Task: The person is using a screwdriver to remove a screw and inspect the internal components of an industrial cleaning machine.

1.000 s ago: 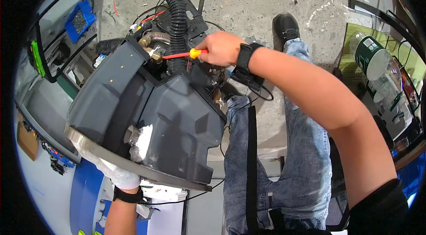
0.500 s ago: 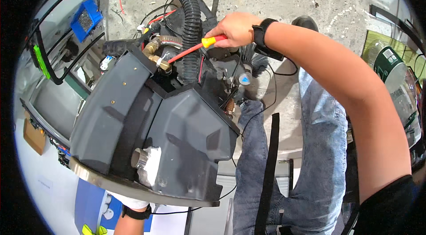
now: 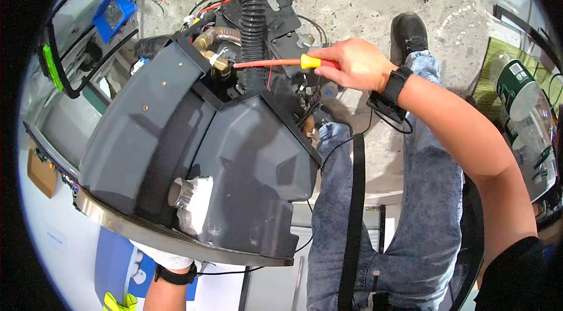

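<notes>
My right hand (image 3: 356, 64) is closed round the red-and-yellow handle of a screwdriver (image 3: 275, 63) with a red-sleeved shaft. The shaft lies almost level, and its tip is at or just beside a brass fitting (image 3: 218, 63); contact is hard to make out. A white shred shows on that fitting, which joins a brass hose elbow. Both sit by the upper edge of a large dark grey machine housing (image 3: 252, 164). My left hand (image 3: 167, 257), in white covering, is at the housing's lower rim; its fingers are hidden behind it.
A black corrugated hose (image 3: 251, 12) rises beside the fitting, among cables and dark metal parts. A metal pipe stub (image 3: 182, 193) sticks out of the housing. To the left is a blue bin (image 3: 114, 13) of small parts; large plastic bottles (image 3: 522, 94) lie at right.
My right hand has moved right and slightly down, turning the screwdriver from slanted to nearly level. The housing appears a little left and higher. My left hand stays at its rim.
</notes>
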Tool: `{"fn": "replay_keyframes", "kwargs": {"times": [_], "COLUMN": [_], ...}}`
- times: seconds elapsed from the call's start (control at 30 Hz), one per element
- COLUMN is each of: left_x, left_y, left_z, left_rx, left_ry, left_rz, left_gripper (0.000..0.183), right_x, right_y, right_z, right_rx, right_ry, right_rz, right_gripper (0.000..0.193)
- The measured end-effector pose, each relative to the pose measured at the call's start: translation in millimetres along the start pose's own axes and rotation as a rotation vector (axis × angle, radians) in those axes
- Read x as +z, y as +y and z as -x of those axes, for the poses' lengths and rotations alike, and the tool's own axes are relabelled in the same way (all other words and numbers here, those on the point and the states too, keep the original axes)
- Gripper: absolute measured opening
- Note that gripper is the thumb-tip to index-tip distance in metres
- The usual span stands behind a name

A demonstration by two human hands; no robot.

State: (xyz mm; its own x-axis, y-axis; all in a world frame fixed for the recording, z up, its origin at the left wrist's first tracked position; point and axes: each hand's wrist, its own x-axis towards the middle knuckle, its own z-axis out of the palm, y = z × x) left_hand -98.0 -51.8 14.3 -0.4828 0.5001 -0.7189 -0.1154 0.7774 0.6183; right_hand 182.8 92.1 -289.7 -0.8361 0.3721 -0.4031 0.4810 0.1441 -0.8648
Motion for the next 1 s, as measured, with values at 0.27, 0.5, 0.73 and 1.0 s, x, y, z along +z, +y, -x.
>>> {"fn": "replay_keyframes", "kwargs": {"times": [0.27,0.5,0.73,1.0], "left_x": [33.0,8.6,-1.3,-17.8], "left_y": [13.3,1.5,0.1,-4.3], "left_z": [-10.9,-0.7,2.1,6.8], "left_rx": [-0.029,0.295,0.003,0.13], "left_ry": [-0.001,0.116,0.004,0.109], "left_rz": [0.39,-0.408,0.459,-0.152], "left_gripper": [0.067,0.066,0.052,0.053], "right_x": [-7.2,10.9,49.2,108.0], "right_y": [-2.5,-0.2,10.3,18.8], "right_z": [4.6,7.2,18.5,22.3], "right_rx": [-0.041,-0.113,-0.075,-0.036], "right_ry": [0.004,0.082,0.161,0.265], "right_rz": [0.138,0.108,-0.018,-0.252], "right_gripper": [0.032,0.034,0.033,0.03]}}
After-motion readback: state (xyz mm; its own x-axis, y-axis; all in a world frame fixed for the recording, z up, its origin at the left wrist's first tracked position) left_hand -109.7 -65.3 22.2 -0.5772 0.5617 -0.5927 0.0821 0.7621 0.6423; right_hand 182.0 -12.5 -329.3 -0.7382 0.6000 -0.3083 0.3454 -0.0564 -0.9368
